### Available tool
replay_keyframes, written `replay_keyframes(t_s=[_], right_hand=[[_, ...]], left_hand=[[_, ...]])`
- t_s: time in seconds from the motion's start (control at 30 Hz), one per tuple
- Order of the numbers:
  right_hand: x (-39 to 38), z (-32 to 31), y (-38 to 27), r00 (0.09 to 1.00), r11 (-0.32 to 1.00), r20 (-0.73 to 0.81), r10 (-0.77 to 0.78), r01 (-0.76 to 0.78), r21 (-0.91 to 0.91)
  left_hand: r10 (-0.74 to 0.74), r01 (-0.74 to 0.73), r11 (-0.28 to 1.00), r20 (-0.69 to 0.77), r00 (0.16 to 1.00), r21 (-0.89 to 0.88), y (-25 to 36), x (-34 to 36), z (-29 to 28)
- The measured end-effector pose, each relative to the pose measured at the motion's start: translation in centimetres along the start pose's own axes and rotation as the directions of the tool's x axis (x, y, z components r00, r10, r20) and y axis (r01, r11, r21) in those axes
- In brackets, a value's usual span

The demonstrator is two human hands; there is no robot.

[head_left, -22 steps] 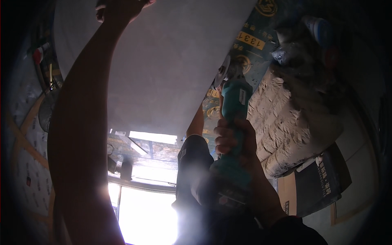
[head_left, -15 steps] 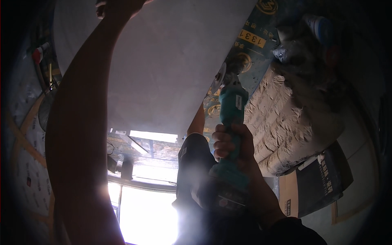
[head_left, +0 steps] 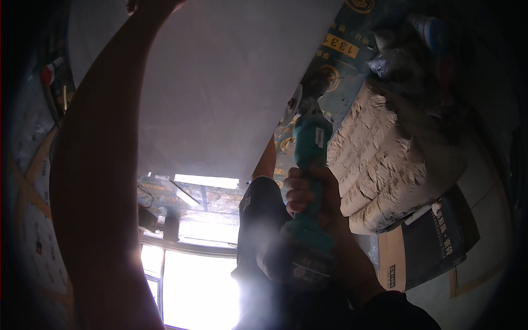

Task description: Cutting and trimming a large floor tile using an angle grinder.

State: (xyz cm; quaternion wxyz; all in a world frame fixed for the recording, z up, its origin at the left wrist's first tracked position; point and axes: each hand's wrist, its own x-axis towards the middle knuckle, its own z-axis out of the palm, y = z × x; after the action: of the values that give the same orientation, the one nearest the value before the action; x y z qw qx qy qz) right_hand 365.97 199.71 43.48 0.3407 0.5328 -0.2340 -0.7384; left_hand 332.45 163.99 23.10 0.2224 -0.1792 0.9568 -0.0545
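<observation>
My right hand (head_left: 328, 190) is wrapped round the body of a teal cordless angle grinder (head_left: 312, 137). The grinder's thin disc (head_left: 292, 104) sits at the right edge of a large, smooth grey slab (head_left: 220, 82); whether it cuts into the edge I cannot tell. Stretched far forward over the slab's left part, my left arm ends in my left hand (head_left: 157, 4), which the picture's top edge mostly cuts off. Its fingers are largely hidden, so their grip does not show.
Dark green printed sheeting (head_left: 344, 71) lies along the slab's right side. Right of it are a stack of dusty beige bags (head_left: 379, 159), a black-and-tan carton (head_left: 423, 247) and a blue-and-white container (head_left: 432, 36). A bright window (head_left: 201, 286) glares at the bottom, beside my leg (head_left: 258, 214).
My left forearm has shifted slightly left, and less of that hand shows at the top. The grinder and my right hand stay nearly in place.
</observation>
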Motion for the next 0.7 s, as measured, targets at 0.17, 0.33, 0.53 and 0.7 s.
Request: replay_keyframes(t_s=[0.17,0.33,0.53,0.7], right_hand=[[-1.5,-1.9,-0.7,0.992,0.996,-0.101,-0.077,0.082,0.041],[0.0,-0.6,0.6,0.996,0.996,-0.065,-0.060,0.055,-0.075],[0.1,-2.5,0.8,0.999,1.000,-0.043,-0.002,0.003,0.026],[0.3,-4.4,1.8,0.997,1.000,-0.079,-0.010,0.010,-0.001]], left_hand=[[-0.005,0.004,1.000,0.149,0.989,0.009,6.2,-5.4,-2.8],[0.013,-0.030,0.991,0.136,0.991,0.130,2.4,-4.4,-5.3],[-0.011,0.008,0.999,0.082,0.997,0.037,2.3,-5.1,-4.8],[0.074,-0.076,0.997,-0.060,0.995,-0.032,-1.1,-9.3,-2.4]])
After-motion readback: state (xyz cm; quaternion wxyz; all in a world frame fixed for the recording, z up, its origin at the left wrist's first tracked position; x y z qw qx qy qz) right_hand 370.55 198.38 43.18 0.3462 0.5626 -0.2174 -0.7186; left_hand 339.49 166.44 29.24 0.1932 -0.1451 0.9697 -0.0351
